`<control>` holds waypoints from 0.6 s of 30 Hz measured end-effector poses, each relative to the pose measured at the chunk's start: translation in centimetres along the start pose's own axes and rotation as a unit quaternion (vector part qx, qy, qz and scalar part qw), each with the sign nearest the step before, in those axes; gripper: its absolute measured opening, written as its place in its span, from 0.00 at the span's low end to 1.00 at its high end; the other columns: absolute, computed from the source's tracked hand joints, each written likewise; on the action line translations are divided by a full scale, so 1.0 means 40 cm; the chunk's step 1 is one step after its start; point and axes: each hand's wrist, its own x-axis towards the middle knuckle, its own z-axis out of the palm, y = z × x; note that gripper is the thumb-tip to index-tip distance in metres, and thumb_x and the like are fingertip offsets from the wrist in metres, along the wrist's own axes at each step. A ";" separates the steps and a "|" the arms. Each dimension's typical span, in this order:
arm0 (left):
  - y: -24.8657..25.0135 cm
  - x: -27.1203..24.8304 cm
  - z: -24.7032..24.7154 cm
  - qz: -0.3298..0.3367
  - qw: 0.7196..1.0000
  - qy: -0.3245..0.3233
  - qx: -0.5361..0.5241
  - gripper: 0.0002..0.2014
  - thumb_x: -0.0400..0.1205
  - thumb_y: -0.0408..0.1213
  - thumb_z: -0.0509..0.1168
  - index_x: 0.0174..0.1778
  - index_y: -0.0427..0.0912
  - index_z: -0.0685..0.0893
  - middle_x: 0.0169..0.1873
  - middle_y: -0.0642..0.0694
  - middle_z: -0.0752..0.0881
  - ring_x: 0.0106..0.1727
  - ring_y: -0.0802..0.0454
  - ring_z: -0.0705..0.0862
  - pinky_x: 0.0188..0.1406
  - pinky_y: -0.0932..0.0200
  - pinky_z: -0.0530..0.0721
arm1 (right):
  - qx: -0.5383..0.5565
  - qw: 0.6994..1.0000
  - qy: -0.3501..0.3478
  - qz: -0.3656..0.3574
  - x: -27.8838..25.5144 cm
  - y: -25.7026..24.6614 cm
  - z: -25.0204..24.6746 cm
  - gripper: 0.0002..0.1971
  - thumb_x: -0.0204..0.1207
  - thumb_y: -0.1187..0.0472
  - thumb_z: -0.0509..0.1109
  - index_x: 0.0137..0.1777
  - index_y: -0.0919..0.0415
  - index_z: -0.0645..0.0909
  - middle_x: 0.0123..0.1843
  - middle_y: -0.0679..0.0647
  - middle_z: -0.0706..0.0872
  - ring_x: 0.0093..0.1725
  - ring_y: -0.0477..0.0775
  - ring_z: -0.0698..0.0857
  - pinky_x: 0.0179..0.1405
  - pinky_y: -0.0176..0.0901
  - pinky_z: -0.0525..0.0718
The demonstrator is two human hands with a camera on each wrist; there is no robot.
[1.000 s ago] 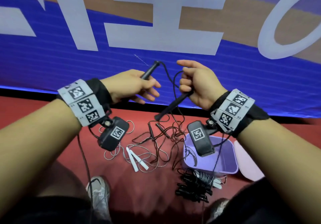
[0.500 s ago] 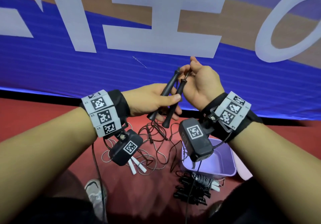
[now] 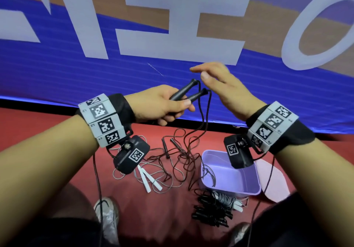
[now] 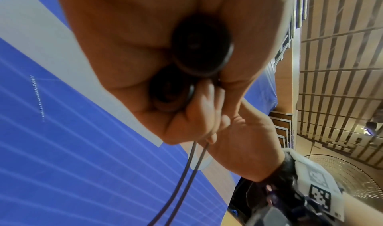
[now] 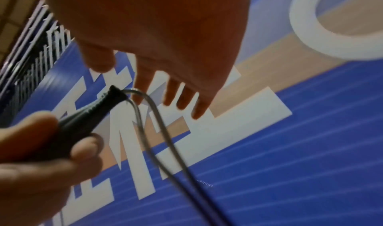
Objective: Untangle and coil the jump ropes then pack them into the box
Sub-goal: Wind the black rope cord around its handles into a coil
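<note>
My left hand (image 3: 168, 106) grips two black jump rope handles (image 3: 188, 91) side by side, their rope ends pointing up and right. In the left wrist view the handles' round butt ends (image 4: 202, 47) sit in my palm. Two thin dark cords (image 3: 203, 120) hang from the handles to the floor. My right hand (image 3: 220, 85) hovers just right of the handle tips with fingers straight, holding nothing; the right wrist view shows its fingers (image 5: 182, 98) spread above the handle tip (image 5: 114, 93). A lilac box (image 3: 229, 172) stands open on the red floor below.
Tangled dark and white ropes (image 3: 172, 162) with white handles (image 3: 149, 179) lie on the red floor. A bundle of coiled black ropes (image 3: 212, 210) lies in front of the box, its pink lid (image 3: 272, 179) beside it. My shoe (image 3: 107, 214) is near. A blue banner (image 3: 76, 74) rises behind.
My hands brought the two handles together, the left hand took both, and the right hand let go and opened, moving slightly up and right.
</note>
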 end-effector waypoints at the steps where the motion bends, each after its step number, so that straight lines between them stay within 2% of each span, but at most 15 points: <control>1: 0.003 -0.003 0.002 0.003 1.000 -0.006 -0.003 0.12 0.89 0.39 0.59 0.58 0.35 0.82 0.31 0.46 0.73 0.22 0.57 0.65 0.19 0.65 0.67 | 0.051 0.998 -0.039 -0.004 -0.009 -0.005 0.008 0.18 0.82 0.49 0.63 0.68 0.51 0.81 0.62 0.53 0.83 0.66 0.45 0.79 0.70 0.39 0.76; 3: 0.010 -0.007 0.003 0.011 1.000 -0.020 -0.014 0.10 0.89 0.37 0.59 0.56 0.34 0.81 0.31 0.46 0.74 0.22 0.57 0.64 0.19 0.65 0.66 | 0.080 0.995 -0.063 -0.007 -0.021 -0.011 0.028 0.15 0.82 0.53 0.65 0.64 0.59 0.80 0.51 0.64 0.87 0.51 0.51 0.85 0.56 0.49 0.83; 4: 0.014 -0.010 0.004 0.014 1.000 -0.022 -0.012 0.10 0.89 0.36 0.59 0.55 0.33 0.80 0.30 0.46 0.75 0.22 0.57 0.64 0.19 0.65 0.66 | 0.071 0.996 -0.049 -0.008 -0.024 -0.017 0.038 0.11 0.83 0.54 0.65 0.58 0.60 0.80 0.43 0.65 0.86 0.41 0.55 0.85 0.47 0.52 0.85; 6: 0.020 -0.014 0.002 0.021 1.000 -0.005 0.012 0.11 0.88 0.36 0.61 0.55 0.28 0.77 0.30 0.46 0.77 0.22 0.55 0.68 0.20 0.63 0.69 | 0.044 0.999 0.006 -0.012 -0.023 -0.030 0.052 0.12 0.85 0.53 0.65 0.50 0.63 0.79 0.33 0.57 0.80 0.29 0.52 0.78 0.29 0.49 0.84; 7: 0.024 -0.016 -0.003 0.026 0.999 0.015 0.036 0.13 0.87 0.37 0.63 0.56 0.28 0.77 0.30 0.46 0.80 0.23 0.54 0.72 0.21 0.61 0.71 | 0.028 0.999 0.038 -0.015 -0.021 -0.035 0.055 0.14 0.85 0.53 0.66 0.48 0.65 0.79 0.31 0.53 0.76 0.27 0.48 0.74 0.27 0.44 0.79; 9: 0.033 -0.021 -0.015 0.039 0.993 0.067 0.092 0.11 0.85 0.41 0.67 0.53 0.35 0.80 0.32 0.45 0.85 0.26 0.51 0.81 0.24 0.60 0.75 | 0.011 0.995 0.099 -0.030 -0.014 -0.050 0.055 0.16 0.85 0.53 0.67 0.43 0.67 0.79 0.29 0.47 0.71 0.29 0.44 0.68 0.29 0.37 0.70; 13: 0.040 -0.032 -0.028 0.098 0.960 0.192 0.181 0.12 0.83 0.45 0.70 0.46 0.39 0.85 0.33 0.45 0.90 0.30 0.54 0.88 0.26 0.68 0.79 | 0.025 0.980 0.198 -0.020 -0.005 -0.087 0.044 0.20 0.83 0.53 0.68 0.39 0.72 0.76 0.29 0.51 0.69 0.30 0.45 0.66 0.29 0.40 0.65; 16: 0.046 -0.045 -0.015 0.137 0.936 0.203 0.253 0.08 0.87 0.45 0.62 0.50 0.45 0.81 0.35 0.51 0.88 0.29 0.57 0.86 0.27 0.66 0.78 | -0.003 0.978 0.208 0.003 0.000 -0.101 0.034 0.20 0.85 0.51 0.65 0.37 0.66 0.73 0.26 0.43 0.65 0.26 0.43 0.64 0.26 0.38 0.63; 18: 0.051 -0.053 -0.011 0.143 0.925 0.200 0.290 0.09 0.89 0.44 0.57 0.51 0.44 0.78 0.36 0.51 0.86 0.31 0.52 0.84 0.29 0.60 0.79 | -0.021 0.982 0.186 0.005 -0.005 -0.105 0.022 0.18 0.86 0.50 0.64 0.41 0.64 0.76 0.26 0.43 0.66 0.26 0.43 0.65 0.28 0.40 0.64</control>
